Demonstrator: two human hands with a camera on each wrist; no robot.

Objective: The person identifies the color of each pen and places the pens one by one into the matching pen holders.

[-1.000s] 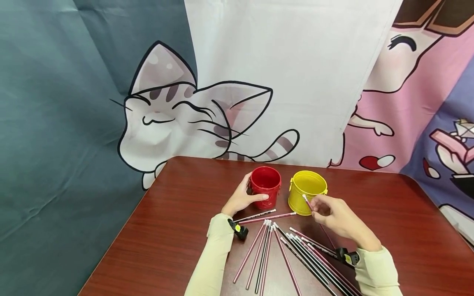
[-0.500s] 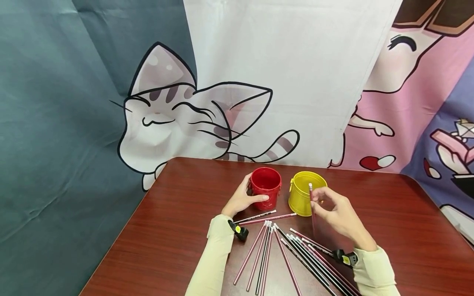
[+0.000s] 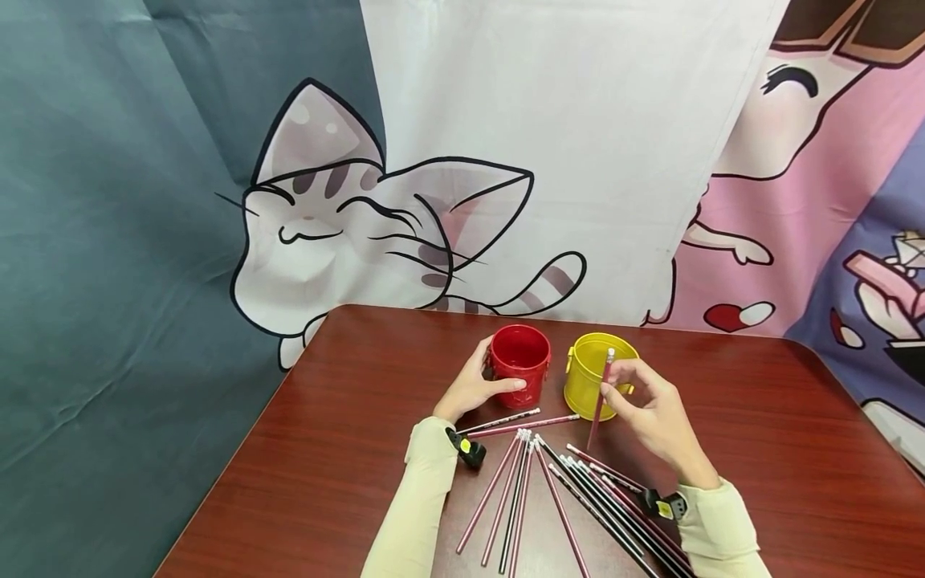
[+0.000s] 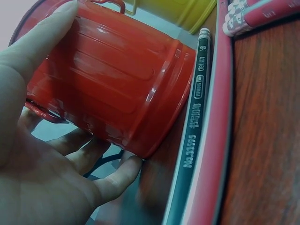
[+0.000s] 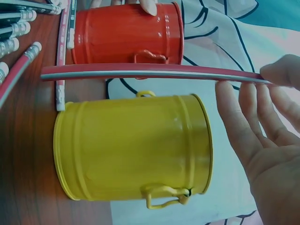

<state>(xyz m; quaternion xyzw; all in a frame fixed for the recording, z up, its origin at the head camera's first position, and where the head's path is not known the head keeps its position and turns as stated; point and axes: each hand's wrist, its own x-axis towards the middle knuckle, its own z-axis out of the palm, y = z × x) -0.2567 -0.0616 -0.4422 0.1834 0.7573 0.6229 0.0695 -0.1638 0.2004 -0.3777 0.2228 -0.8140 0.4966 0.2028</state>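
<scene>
Evidently, a slim pencil is calling for only a light pinch

The person's right hand (image 3: 661, 416) is pinching a slim maroon wooden-looking pencil (image 5: 150, 71) with a pale stripe, thumb against fingers, near its white eraser end (image 3: 611, 352). The pencil is leaning slightly, eraser uppermost, in front of the ribbed yellow bucket (image 3: 581, 390) and outside it; whether its lower end is touching the brown wood-grain table (image 3: 347, 417) I cannot tell. It is probably weighing very little, being stiff yet brittle under bending, and its smooth coating is likely to be slipping through slack fingers. The eraser end is offering the surest hold, leaving the long shaft free.

The left hand (image 3: 468, 391) is gripping the glossy red bucket (image 3: 533, 385), thumb on the near wall, fingers round the side. Its shiny wall is looking slick and rigid, so a wrapping hold is probably suiting it. Loose maroon and black pencils (image 3: 615, 507) are lying nearby.
</scene>
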